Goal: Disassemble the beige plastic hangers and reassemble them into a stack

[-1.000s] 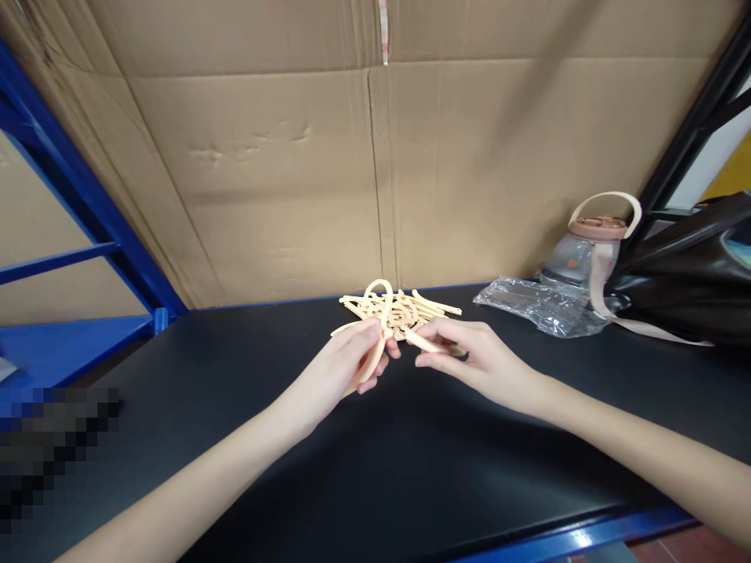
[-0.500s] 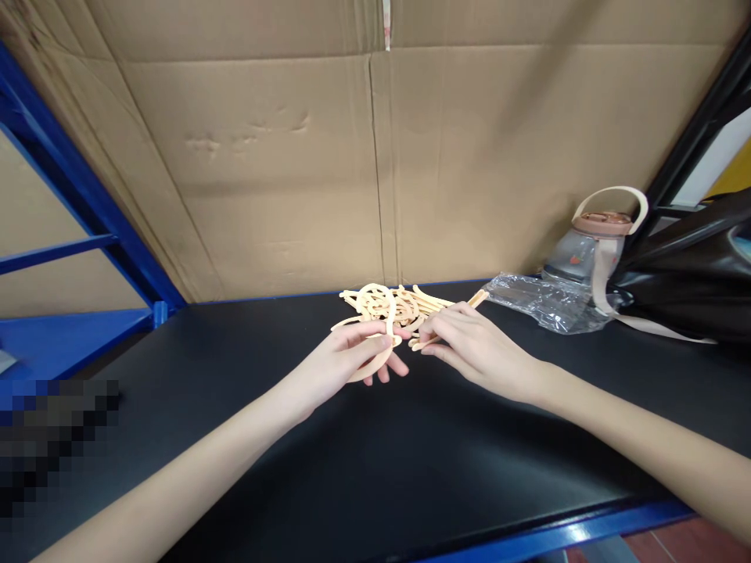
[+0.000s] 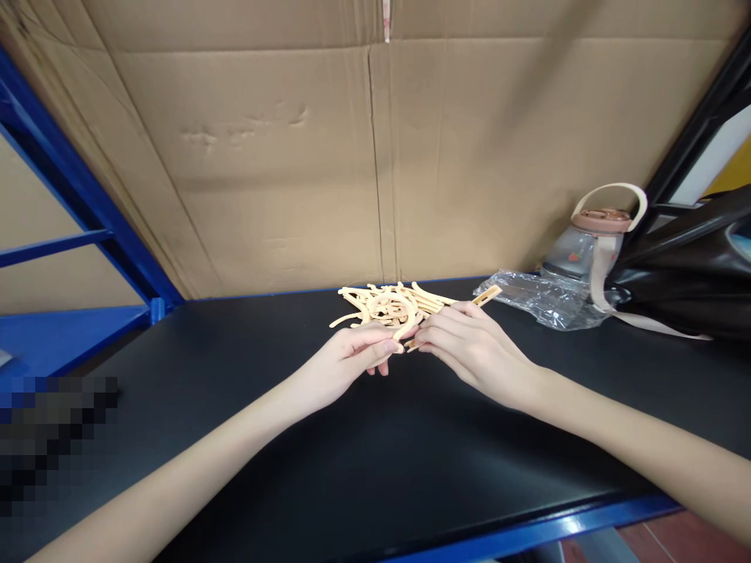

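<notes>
Hook (image 3: 415,310), cream, curved, plastic-looking: mid-scene above the worktop (image 3: 328,469), arch towards 12 o'clock, lower end pinched in the left hand (image 3: 346,363).
Bar (image 3: 494,291), cream, straight, slotted, plastic-looking: to the hook's 3 o'clock, mostly covered by the right hand (image 3: 478,348); slotted end juts towards 2 o'clock.
Loose pieces (image 3: 394,310), cream, slim, curved and straight: heaped just behind the hook, fanning from 9 round to 1 o'clock.
Near ends: close together; whether hook and bar touch or are joined cannot be told. Probably an early stage: one pair in hand, the heap unheld and mingled.
Left hand: closed on the hook, thumb uppermost, fingertips showing beneath; forearm enters from 7 o'clock.
Right hand: back upward, fingers curled over the bar, fingertips aimed at 9 o'clock; forearm enters from 4 o'clock.
Worktop: black, smooth, beneath both hands.
Bag (image 3: 533,301), clear crinkled plastic: at 3 o'clock.
Bottle (image 3: 578,254), translucent, pink-lidded, strapped: just beyond the bag.
</notes>
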{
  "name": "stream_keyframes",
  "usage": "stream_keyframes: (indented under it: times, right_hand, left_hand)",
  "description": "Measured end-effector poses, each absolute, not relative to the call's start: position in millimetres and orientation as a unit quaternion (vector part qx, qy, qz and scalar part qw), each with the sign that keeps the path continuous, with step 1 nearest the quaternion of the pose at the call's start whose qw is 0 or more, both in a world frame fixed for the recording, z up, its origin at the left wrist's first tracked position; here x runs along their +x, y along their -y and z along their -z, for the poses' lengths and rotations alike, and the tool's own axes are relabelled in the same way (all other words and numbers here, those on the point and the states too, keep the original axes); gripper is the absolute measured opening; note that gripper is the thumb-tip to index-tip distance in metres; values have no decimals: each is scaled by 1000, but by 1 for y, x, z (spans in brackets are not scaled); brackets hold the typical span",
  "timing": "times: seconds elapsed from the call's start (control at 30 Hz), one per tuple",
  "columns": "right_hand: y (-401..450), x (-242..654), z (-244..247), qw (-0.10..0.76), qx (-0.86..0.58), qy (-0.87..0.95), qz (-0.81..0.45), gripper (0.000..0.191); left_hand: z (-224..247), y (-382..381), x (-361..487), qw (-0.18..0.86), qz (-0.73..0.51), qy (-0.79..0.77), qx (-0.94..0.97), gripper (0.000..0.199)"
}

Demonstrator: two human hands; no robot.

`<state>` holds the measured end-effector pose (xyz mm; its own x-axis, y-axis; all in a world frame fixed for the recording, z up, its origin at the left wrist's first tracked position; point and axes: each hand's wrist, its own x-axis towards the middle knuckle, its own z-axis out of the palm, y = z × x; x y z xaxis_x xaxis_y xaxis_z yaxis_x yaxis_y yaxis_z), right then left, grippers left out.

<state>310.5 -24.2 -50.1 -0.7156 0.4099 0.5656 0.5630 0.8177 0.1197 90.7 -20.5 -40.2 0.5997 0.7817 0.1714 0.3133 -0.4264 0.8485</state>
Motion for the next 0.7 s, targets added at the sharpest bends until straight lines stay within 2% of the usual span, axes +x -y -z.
stream_keyframes:
  times: [0.5, 0.7]
  right_hand:
    - [27, 309, 50, 291, -261, 908, 150, 24]
    - [29, 307, 49, 314, -255, 903, 143, 23]
  left_hand:
    - [38, 24, 92, 319, -272, -327, 847, 35]
    - [40, 26, 95, 431, -303, -377, 762, 15]
